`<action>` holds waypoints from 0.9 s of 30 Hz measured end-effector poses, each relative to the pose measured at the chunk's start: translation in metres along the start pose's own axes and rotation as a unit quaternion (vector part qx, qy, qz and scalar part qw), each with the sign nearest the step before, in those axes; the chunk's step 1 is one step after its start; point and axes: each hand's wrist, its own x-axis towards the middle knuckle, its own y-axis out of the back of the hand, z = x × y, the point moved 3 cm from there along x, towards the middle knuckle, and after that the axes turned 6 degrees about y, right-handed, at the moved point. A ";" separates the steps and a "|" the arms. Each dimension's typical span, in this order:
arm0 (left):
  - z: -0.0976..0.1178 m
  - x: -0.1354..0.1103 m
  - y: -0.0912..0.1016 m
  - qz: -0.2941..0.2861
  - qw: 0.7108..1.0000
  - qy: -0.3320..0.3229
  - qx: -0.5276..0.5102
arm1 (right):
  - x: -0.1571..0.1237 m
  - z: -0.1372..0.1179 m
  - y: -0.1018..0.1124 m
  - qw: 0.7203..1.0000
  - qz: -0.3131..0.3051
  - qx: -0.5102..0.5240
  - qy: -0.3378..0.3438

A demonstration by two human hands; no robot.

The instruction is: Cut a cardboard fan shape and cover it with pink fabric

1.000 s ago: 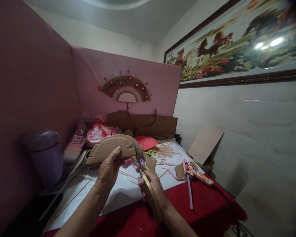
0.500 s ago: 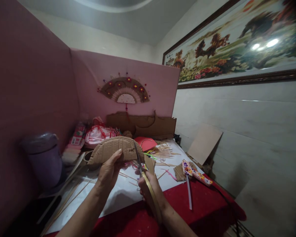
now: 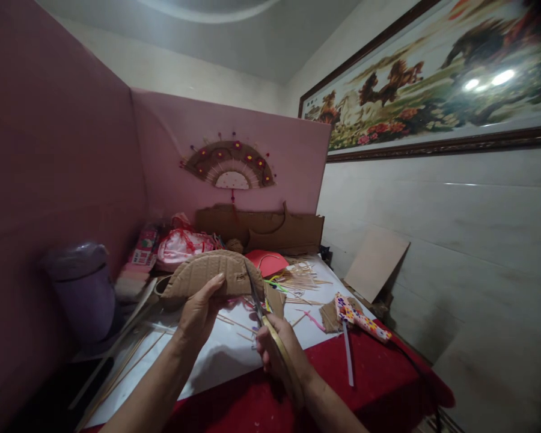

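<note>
My left hand [image 3: 199, 311] grips the lower edge of an arched piece of brown corrugated cardboard [image 3: 206, 272], held up above the table. My right hand [image 3: 280, 346] is closed round the gold handles of a pair of scissors [image 3: 265, 328]. The blades point up and away and bite into the cardboard's right end. A narrow cardboard flap [image 3: 275, 300] hangs down just right of the blades.
A red cloth [image 3: 374, 379] and white sheet [image 3: 225, 346] cover the table. On it lie thin wooden sticks [image 3: 300, 278], a floral glue gun [image 3: 359, 319], a red paper [image 3: 267, 261], a pink bag [image 3: 183, 245], flat cardboard [image 3: 270, 228]. A lidded bin [image 3: 81, 288] stands left; a decorated fan [image 3: 229, 163] hangs on the pink board.
The hands, cardboard and scissors keep almost the same pose; the view shifts slightly. The blades sit a little further into the cardboard's right end.
</note>
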 end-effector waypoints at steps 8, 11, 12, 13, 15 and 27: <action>0.003 0.001 0.000 -0.026 0.999 0.020 0.005 | -0.002 -0.019 0.000 1.000 -0.018 -0.018 -0.005; 0.003 0.001 0.000 -0.017 1.000 0.010 0.001 | 0.000 -0.015 0.000 1.000 -0.004 -0.027 0.006; 0.002 0.001 0.000 -0.016 1.000 0.010 -0.004 | 0.000 -0.014 0.000 1.000 -0.003 -0.025 0.010; 0.002 0.001 -0.001 -0.014 1.000 0.013 -0.010 | -0.001 -0.014 0.000 1.000 -0.005 -0.020 0.013; 0.001 0.001 -0.001 -0.010 0.999 0.026 -0.023 | -0.003 -0.015 0.000 1.000 -0.017 0.007 0.019; 0.001 0.001 0.000 -0.024 0.999 0.017 0.025 | -0.007 -0.019 -0.001 0.994 -0.047 0.092 0.031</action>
